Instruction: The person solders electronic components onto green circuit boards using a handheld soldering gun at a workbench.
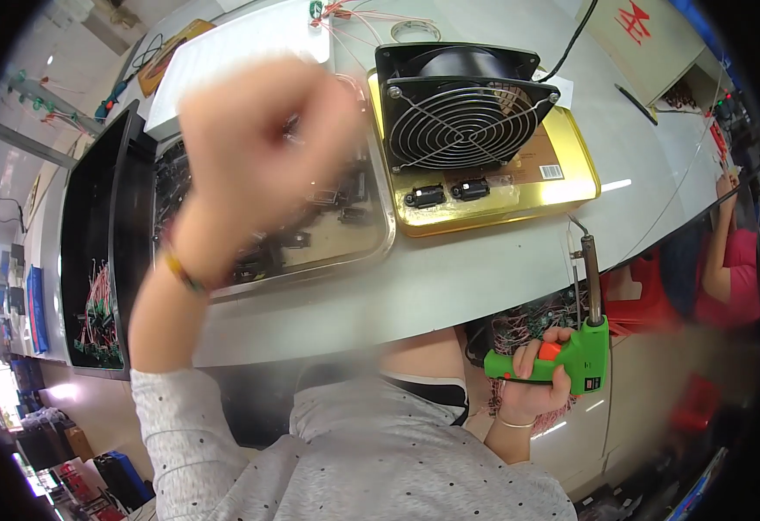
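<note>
My left hand [263, 143] is raised over a clear plastic tray [381, 234] of small black parts. It is blurred, its fingers curled in; whatever they may hold is hidden. My right hand [532, 391] is closed around the handle of a green soldering gun [590, 352] with a red trigger, below the table's near edge. The gun's metal barrel points up, its bent tip close to a gold tin box [571, 148]. Two small black parts, the left one [425, 196] and the right one [470, 188], lie on the tin's front, below a black fan [465, 130] with a wire grille.
A black bin [119, 252] holding red wires and green boards stands at the left. A white tray [250, 43] lies behind the clear one, with a tape roll [415, 32] to its right. Wired boards [527, 321] sit below the table edge. Another person [727, 260] is at the far right.
</note>
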{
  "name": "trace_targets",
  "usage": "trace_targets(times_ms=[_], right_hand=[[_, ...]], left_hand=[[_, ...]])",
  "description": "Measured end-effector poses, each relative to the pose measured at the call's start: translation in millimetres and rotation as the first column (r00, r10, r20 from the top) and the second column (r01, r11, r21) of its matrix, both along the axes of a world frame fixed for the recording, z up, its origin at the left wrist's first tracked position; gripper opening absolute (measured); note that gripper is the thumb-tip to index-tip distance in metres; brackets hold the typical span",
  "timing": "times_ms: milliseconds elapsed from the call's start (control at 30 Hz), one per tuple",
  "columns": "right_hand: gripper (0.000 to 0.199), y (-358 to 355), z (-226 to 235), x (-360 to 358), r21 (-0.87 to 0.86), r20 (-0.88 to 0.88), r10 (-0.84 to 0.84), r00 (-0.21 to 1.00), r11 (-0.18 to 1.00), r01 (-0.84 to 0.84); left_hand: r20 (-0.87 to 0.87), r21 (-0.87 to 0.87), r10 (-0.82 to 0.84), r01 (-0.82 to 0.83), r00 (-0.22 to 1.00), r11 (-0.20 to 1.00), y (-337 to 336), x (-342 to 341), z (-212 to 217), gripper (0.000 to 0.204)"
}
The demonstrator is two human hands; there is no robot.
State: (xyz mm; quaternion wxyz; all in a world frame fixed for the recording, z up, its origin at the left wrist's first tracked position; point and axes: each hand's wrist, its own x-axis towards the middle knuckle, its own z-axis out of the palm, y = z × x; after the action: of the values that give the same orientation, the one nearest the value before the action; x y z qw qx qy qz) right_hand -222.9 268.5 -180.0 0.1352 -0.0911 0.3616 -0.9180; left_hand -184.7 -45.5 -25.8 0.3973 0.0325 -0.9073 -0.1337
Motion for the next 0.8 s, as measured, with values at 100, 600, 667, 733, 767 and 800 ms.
trace_targets(times_ms=[100, 600, 667, 733, 767, 800], right_hand=[[0.043, -7.7, 5.3, 1.7, -0.004, 0.027, -0.042, 0.999, 0.999, 0.042], [0.044, -6.1, 6.6, 5.3, 0.020, 0.067, -0.068, 0.995, 0.998, 0.066], [0.044, -7.8, 7.5, 5.8, 0.031, 0.108, -0.103, 0.989, 0.994, 0.101], [0.047, -9.4, 10.3, 4.5, 0.077, 0.153, -0.133, 0.979, 0.990, 0.122], [0.050, -9.9, 11.1, 4.0, 0.128, 0.198, -0.164, 0.966, 0.982, 0.140], [0.050, -10.7, 10.9, 3.7, 0.128, 0.197, -0.166, 0.966, 0.981, 0.143]], left_hand=[[0.152, 0.170, 0.143, -0.168, 0.978, 0.971, -86.3, -35.5, 2.1, 0.012], [0.644, 0.186, 0.205, -0.411, 0.737, 0.892, -251.3, -151.5, -93.8, 0.052], [0.678, 0.128, 0.248, -0.444, 0.692, 0.887, -248.4, -157.5, -95.4, 0.049], [0.660, 0.083, 0.292, -0.454, 0.692, 0.887, -243.4, -160.0, -96.9, 0.048], [0.657, 0.052, 0.330, -0.478, 0.678, 0.877, -241.8, -161.8, -96.2, 0.044], [0.653, 0.022, 0.367, -0.502, 0.662, 0.865, -240.5, -163.0, -95.2, 0.040]])
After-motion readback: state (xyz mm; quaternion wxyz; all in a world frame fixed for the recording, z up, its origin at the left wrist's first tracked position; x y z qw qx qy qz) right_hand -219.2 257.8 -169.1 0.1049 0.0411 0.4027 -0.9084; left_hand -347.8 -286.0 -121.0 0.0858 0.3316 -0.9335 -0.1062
